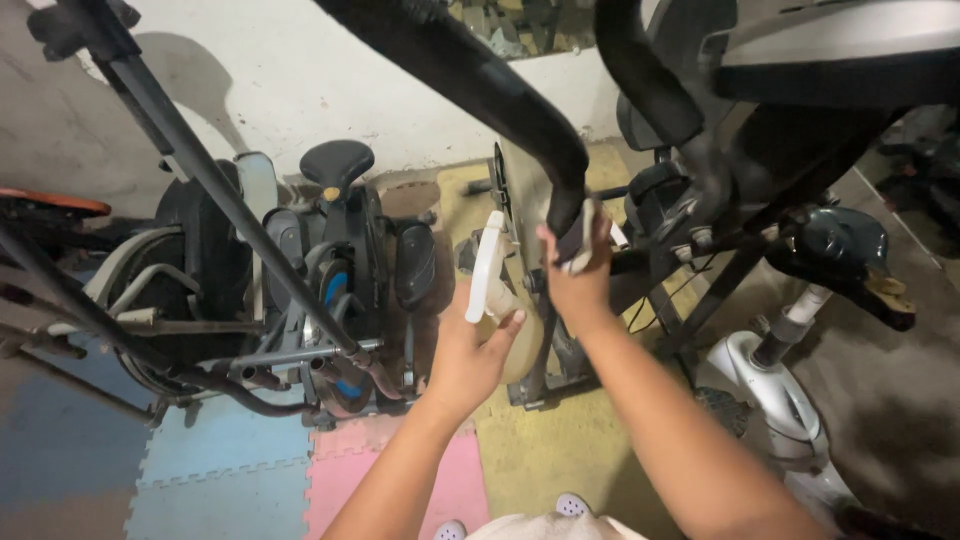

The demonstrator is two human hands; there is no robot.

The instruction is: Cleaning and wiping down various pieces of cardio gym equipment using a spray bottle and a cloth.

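The left hand point(470, 350) has its fingers curled tight around the neck of a white spray bottle point(492, 285), whose trigger head rises just above the knuckles. The right hand point(575, 270) pinches a pale cloth point(583, 240) against the lower end of a black handlebar point(500, 90), fingers closed around both. The bottle sits just beside the cloth, to its left. Beyond the fingers stands an exercise bike frame point(700, 230); farther left, another machine with a black saddle point(336, 162). Below lie foam floor mats point(220, 470), blue, pink and yellow.
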